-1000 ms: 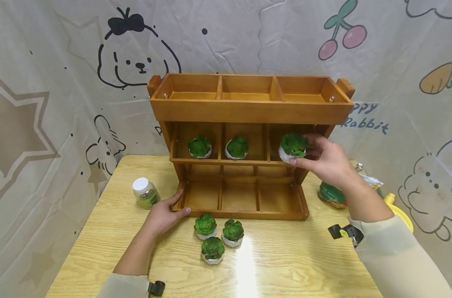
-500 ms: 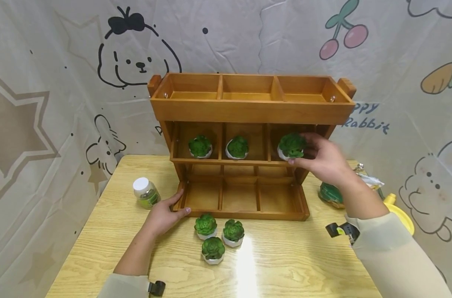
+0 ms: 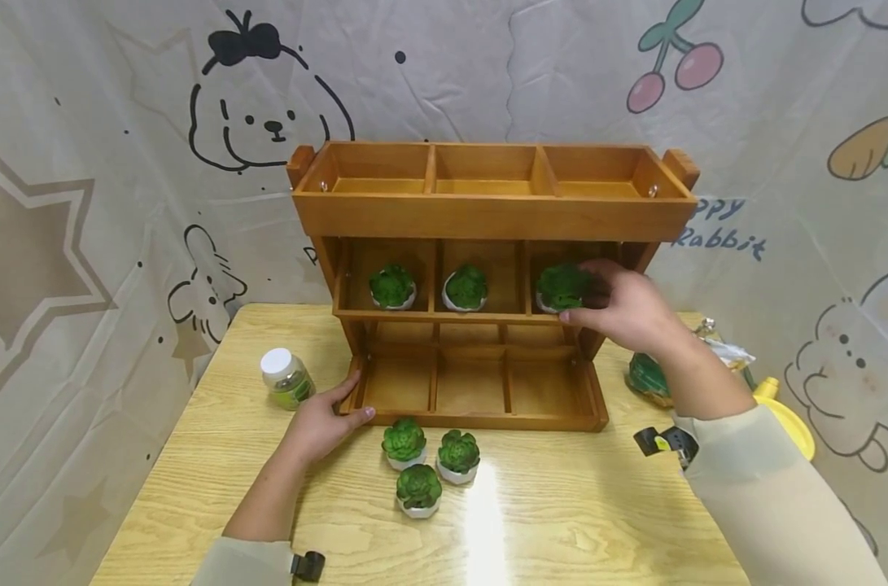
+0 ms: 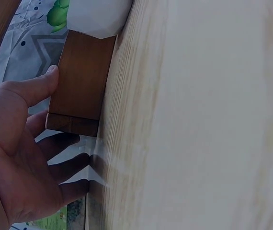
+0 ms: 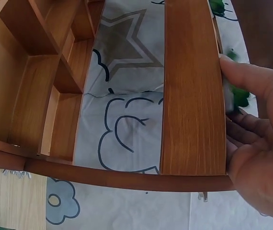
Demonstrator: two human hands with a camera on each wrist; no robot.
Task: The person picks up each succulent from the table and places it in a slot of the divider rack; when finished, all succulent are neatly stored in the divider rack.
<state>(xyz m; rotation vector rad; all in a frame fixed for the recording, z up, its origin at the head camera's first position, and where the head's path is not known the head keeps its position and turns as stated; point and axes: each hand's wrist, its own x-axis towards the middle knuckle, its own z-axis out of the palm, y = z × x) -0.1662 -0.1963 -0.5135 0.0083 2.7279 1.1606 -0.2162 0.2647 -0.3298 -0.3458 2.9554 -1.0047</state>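
Note:
A brown three-tier wooden shelf (image 3: 495,218) stands on the table, each tier split into compartments. My right hand (image 3: 623,305) holds a small green potted succulent (image 3: 563,286) inside the right compartment of the middle tier. In the right wrist view, the tier's front board (image 5: 194,96) hides most of the white pot between thumb and fingers. Two similar succulents sit in the left (image 3: 392,286) and middle (image 3: 465,288) compartments of that tier. My left hand (image 3: 325,423) grips the bottom tier's front left corner (image 4: 81,81), thumb on the front board and fingers around the side.
Three more potted succulents (image 3: 417,487) cluster on the table (image 3: 561,505) before the shelf. A white-lidded jar (image 3: 286,378) stands left of it. A green package (image 3: 647,376) and a yellow object (image 3: 788,423) lie to the right. A printed cloth (image 3: 444,73) hangs behind.
My right hand has moved slightly left and inward, carrying the succulent deeper into the right compartment of the middle tier. The left hand stays at the shelf's corner.

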